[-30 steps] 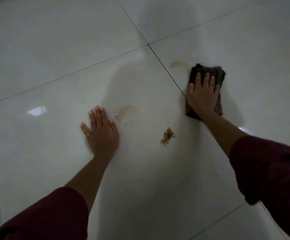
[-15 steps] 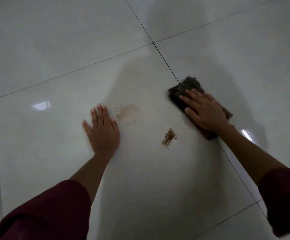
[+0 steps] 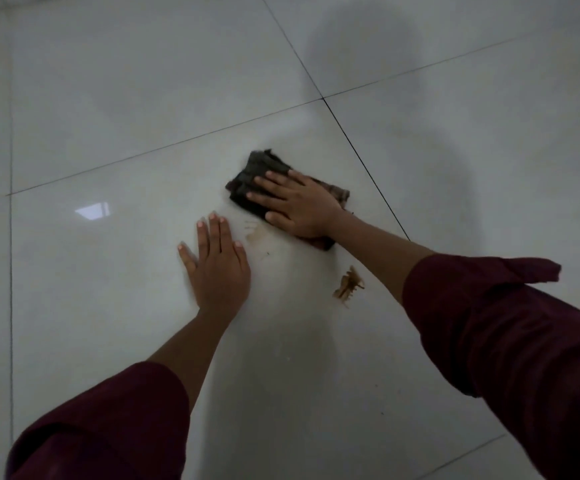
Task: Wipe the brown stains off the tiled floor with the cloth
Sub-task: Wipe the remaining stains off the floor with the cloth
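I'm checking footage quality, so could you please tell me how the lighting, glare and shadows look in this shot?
Head view: dim overall; a bright window-like glare patch on the glossy floor; a large soft shadow falls across the tiles beyond the cloth; wide-angle bending of the grout lines; the brown stain stays sharp.

The tiled floor [image 3: 108, 289] looks glossy and smooth, mirroring a light; the dark cloth [image 3: 257, 171] looks matt, coarse and woven.

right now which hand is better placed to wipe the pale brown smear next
Right. The right hand is pressed flat on the cloth, whose edge sits just beside the pale smear. The left hand is nearer the smear but bare, flat on the tile.
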